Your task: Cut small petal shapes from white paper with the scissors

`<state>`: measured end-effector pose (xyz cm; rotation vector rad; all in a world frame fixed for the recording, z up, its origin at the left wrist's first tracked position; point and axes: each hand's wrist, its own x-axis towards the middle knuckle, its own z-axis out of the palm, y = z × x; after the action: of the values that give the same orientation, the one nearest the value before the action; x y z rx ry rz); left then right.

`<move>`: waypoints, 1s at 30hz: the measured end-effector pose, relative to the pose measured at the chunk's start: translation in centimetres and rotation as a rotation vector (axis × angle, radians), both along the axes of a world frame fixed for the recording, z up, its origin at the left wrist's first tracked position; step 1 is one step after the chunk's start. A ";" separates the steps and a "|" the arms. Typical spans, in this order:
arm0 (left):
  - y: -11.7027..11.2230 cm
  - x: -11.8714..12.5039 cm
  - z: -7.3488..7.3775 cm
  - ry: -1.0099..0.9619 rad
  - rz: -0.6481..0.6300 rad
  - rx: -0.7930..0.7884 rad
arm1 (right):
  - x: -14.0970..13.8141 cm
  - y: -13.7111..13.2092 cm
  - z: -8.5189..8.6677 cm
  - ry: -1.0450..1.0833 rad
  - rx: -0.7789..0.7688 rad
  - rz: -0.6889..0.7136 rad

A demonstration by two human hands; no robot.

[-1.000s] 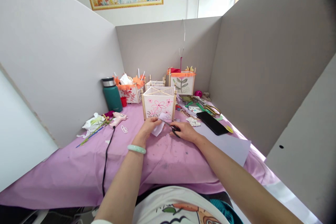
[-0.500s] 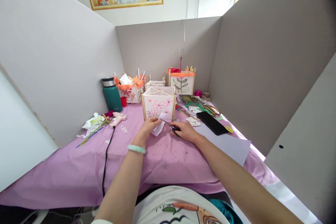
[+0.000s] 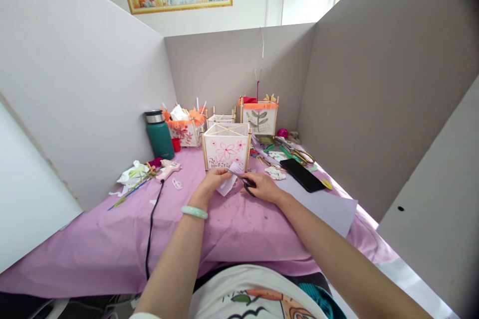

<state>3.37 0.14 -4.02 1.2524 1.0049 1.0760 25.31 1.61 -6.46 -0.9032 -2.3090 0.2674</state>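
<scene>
Your left hand (image 3: 214, 182) is closed in a pinch, thumb and fingers holding a small white piece of paper (image 3: 225, 188). Your right hand (image 3: 264, 188) is curled around the handles of a pair of scissors (image 3: 250, 188), its blades lying across that paper; how wide they are apart you cannot tell from here. The paper is between your hands, above the pink tablecloth (image 3: 232, 239) and just in front of the flower-painted box (image 3: 226, 147), its upper edge apparently slit into a fringe.

The main risk is to your left fingertips: they are near the blade tips, so a longer snip or a slip of the paper could nick them. A cut carried too deep could take a fringe piece right off, and a loose pinch could let the paper bend between the blades instead of cutting. The box is so near the tips that a forward push could poke its side or knock it. Off to the left, the glue gun (image 3: 168, 170) has its black cord (image 3: 151, 224) running over the table's front edge beside your left forearm; catching it could drag the gun.
</scene>
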 end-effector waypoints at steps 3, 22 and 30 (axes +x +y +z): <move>0.0 0.0 0.0 0.003 -0.003 -0.001 | 0.0 0.0 0.0 -0.008 0.004 0.009; -0.3 0.1 0.2 -0.005 -0.016 -0.006 | 0.1 0.5 -0.2 -0.016 0.004 0.004; -0.1 0.1 0.2 0.011 0.080 0.011 | 0.1 -0.1 0.4 -0.017 -0.003 0.008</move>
<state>3.44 0.07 -3.79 1.2368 1.0666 1.1391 25.44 1.53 -6.11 -0.9012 -2.3290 0.2672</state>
